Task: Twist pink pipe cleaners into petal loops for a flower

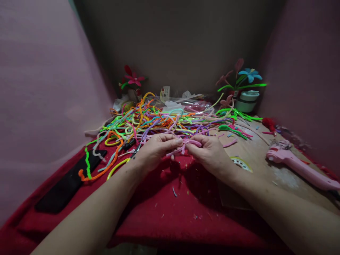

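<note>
You pinch the pink fuzzy stems (pixel 196 142) between your left hand (pixel 160 147) and right hand (pixel 209 151), above the red cloth (pixel 159 209), apparently so opposing fingertips keep them steady.

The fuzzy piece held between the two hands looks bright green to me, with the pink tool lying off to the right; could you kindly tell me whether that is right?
Not quite: the head view shows that the fuzzy piece held between the left hand and the right hand is pink, not bright green. The pink tool does lie off to the right.
</note>
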### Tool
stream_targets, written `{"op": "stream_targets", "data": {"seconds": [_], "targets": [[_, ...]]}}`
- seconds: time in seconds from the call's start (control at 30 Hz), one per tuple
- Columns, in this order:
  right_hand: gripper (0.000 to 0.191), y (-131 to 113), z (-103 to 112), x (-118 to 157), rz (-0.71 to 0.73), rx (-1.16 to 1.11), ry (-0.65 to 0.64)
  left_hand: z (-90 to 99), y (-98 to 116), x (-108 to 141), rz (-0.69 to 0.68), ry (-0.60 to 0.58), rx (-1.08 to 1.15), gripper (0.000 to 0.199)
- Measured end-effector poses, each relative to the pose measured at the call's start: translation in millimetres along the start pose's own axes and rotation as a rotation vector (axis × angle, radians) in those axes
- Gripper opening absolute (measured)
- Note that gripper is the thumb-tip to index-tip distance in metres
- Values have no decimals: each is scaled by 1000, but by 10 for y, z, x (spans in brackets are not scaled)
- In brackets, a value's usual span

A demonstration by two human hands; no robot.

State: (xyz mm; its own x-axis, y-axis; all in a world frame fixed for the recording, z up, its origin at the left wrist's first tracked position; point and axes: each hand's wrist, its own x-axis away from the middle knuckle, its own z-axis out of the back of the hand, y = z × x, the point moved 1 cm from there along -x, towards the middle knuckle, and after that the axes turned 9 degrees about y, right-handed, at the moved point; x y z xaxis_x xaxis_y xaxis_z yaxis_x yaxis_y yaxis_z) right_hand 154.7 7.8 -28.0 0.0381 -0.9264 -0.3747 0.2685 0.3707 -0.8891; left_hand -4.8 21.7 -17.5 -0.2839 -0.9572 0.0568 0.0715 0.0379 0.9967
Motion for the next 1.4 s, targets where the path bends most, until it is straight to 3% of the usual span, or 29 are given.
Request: {"op": "stream_targets", "data": {"seconds": [0.2, 0.4, 0.5, 0.57, 0.63, 0.8, 0.9, 1.0, 1.07, 1.13, 1.2, 1.3, 1.4], "targets": [[23, 2, -24, 55, 257, 225, 43, 22, -42, -11, 88, -69, -20, 15], [19, -29, -26, 82, 372, 300, 51, 45, -49, -10, 156, -110, -29, 15], [19, -30, -20, 70, 386, 318, 66, 18, -30, -1, 106, -85, -62, 14], [20, -26, -13, 63, 377, 328, 84, -21, -13, 13, -5, -27, -189, 12], [22, -23, -8, 63, 360, 338, 99, -70, -2, 37, -206, 63, -417, 10], [24, -28, -10, 62, 234, 297, 103, -194, -10, 140, -953, 251, -1200, 17], [24, -1, -9, 34, -71, 10, 16, -221, 0, 203, -1225, 234, -1508, 23], [23, 40, -9, 0, -445, -354, -116, -207, 20, 231, -1319, 200, -1551, 21], [23, 41, 0, -24, -525, -485, -152, -177, 27, 212, -1276, 232, -1441, 19], [21, 17, 19, -43, -466, -483, -145, -128, 37, 164, -1121, 286, -1189, 15], [21, -20, 39, -48, -337, -400, -133, -61, 52, 96, -849, 311, -842, 9], [18, -66, 55, -26, -140, -259, -119, 46, 64, 1, -342, 287, -339, 16], [15, -82, 49, 13, 49, -119, -114, 110, 45, -43, 55, 115, 27, 17]]}}
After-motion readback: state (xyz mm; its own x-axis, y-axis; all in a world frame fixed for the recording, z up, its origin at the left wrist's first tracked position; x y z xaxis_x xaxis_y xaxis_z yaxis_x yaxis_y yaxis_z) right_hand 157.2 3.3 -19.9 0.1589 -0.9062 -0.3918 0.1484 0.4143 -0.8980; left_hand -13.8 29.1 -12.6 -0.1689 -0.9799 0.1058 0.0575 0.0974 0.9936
